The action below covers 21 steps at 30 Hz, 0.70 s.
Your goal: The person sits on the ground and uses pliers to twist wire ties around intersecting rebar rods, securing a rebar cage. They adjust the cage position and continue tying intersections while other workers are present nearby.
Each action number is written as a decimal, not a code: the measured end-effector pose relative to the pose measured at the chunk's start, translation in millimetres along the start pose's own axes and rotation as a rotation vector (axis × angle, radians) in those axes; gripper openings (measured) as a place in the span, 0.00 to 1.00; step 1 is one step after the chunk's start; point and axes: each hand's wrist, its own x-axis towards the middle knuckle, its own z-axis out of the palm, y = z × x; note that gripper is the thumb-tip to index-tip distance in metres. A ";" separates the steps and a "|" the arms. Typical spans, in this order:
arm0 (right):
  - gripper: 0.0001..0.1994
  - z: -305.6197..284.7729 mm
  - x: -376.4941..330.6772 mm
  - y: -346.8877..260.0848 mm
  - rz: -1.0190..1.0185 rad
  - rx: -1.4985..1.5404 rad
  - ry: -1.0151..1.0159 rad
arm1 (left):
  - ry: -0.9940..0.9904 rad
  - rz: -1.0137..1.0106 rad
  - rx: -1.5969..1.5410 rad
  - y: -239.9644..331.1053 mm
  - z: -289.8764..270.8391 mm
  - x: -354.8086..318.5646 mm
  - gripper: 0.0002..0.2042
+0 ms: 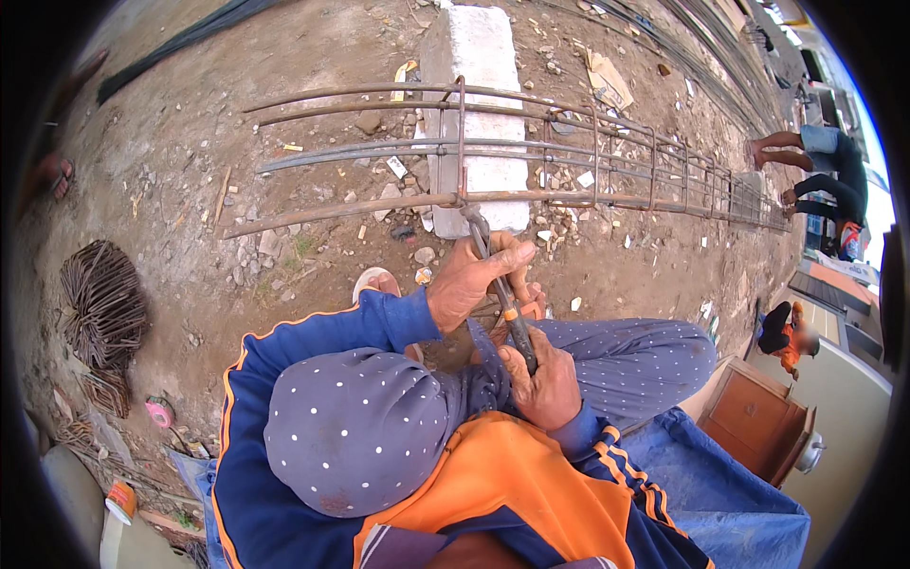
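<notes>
Dirt yard [332, 47]: both hands [548, 384] grip a tool [510, 314] toward the steel cage [550, 196] at twelve o'clock, apparently levering; next needs steady pressure.

Left fingers [510, 260] and right fingers [517, 370] partly hide the dark tool [515, 325].

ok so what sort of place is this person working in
Probably an outdoor construction site: a long cage of rusty brown metal bars lies across a rough whitish concrete block on bare brown dirt ground, near a pile of bent brown metal rods.
</notes>
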 end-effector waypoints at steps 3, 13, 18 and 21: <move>0.42 -22.1 -3.9 -0.4 0.586 1.787 -0.877 | -0.144 0.080 -0.126 7.9 -7.2 -5.7 0.14; 0.32 -4.2 8.6 6.0 0.042 0.959 -0.352 | 0.149 0.209 0.372 10.3 1.4 -2.5 0.28; 0.31 -6.9 13.5 16.4 0.028 0.926 -0.491 | -0.049 0.457 0.771 19.4 -13.7 -13.1 0.33; 0.30 -6.5 11.1 13.7 0.304 1.339 -0.542 | -0.090 0.280 0.729 23.7 -27.4 -25.3 0.25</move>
